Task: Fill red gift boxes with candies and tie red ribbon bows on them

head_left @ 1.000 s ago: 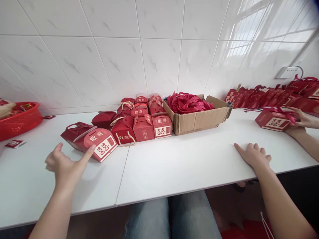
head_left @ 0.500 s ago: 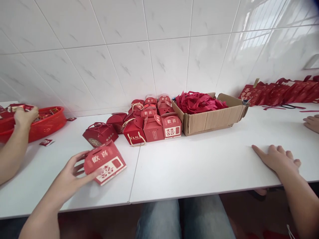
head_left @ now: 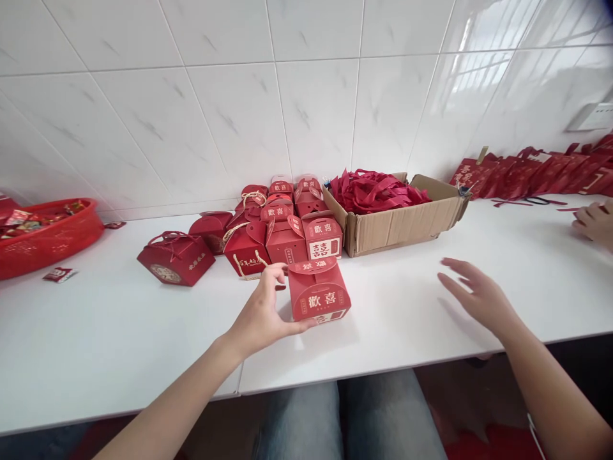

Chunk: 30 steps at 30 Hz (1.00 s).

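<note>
My left hand (head_left: 262, 314) grips a red gift box (head_left: 320, 291) with white characters on its folded top, thumb at the front and fingers on its left side. The box is tipped toward me, just in front of a cluster of similar red boxes (head_left: 287, 239), some with rope handles. To the right, my right hand (head_left: 474, 294) is above the white table (head_left: 393, 326) with its fingers apart and nothing in it. A dark red box with a cord handle (head_left: 176, 259) stands by itself to the left of the cluster.
Behind my hands, a cardboard box (head_left: 402, 229) holds a heap of red ribbons (head_left: 378, 191). Red bags (head_left: 531, 174) line the wall at right, near another person's hand (head_left: 596, 223). On the left are a red basket (head_left: 52, 246) of sweets and a small red packet (head_left: 60, 275).
My left hand has carried the red gift box rightward to the middle. My right hand has lifted off the table and moved left. The other person's arm at left has left the view.
</note>
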### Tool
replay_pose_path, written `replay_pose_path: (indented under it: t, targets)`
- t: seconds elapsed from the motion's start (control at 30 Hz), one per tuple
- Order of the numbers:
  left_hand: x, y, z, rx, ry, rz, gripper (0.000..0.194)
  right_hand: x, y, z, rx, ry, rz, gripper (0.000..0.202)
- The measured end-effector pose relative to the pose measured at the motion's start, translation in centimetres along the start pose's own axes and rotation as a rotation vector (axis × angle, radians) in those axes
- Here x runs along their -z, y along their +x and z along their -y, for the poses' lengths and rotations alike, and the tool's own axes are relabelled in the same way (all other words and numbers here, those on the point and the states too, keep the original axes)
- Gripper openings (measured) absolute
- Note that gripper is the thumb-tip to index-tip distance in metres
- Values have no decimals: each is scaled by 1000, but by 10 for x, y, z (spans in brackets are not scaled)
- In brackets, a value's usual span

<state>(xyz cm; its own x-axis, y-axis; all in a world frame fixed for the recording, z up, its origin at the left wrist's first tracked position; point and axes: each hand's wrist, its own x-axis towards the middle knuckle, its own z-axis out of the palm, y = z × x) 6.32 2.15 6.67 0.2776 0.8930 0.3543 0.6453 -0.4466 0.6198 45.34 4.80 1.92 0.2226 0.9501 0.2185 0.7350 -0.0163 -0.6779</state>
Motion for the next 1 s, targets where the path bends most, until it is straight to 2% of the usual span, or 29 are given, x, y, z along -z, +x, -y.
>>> replay_pose_path:
  t: [0.1,0.13,0.2,0.27,0.3,0.33,0.4,0.43,0.5,0.6,0.7,0.8,0.9,1.0]
  targets:
    - [-4,16,2,-76,74,42,57,-12,-8,56,342,147,335,34]
    - [-4,21,2,-72,70,70,62,-16,-8,73,425,167,395,33]
    - [-3,29,1,-31,32,131,83,-24,-3,104,555,207,465,37]
    - [0,38,2,13,-8,186,104,-33,6,129,650,214,485,40]
    - [2,41,3,22,-30,211,108,-36,13,139,693,208,484,39]
    - [3,45,5,24,-58,234,104,-39,19,149,733,194,487,38]
    - [5,54,7,37,-129,257,77,-41,34,167,801,139,526,35]
    - [4,58,8,58,-158,249,65,-40,42,175,820,99,553,33]
    - [0,65,7,129,-186,188,57,-36,56,190,823,2,592,33]
    - [-10,69,4,203,-169,80,39,-31,66,206,790,-131,670,31]
    - [-18,62,0,165,-161,51,30,-31,65,214,769,-218,809,29]
    - [-18,51,-2,112,-180,100,45,-32,61,214,757,-194,877,42]
    - [-13,45,-5,90,-167,160,62,-33,62,211,761,-148,1006,62]
    - [-9,46,-8,90,-122,197,69,-34,65,209,768,-137,1080,66]
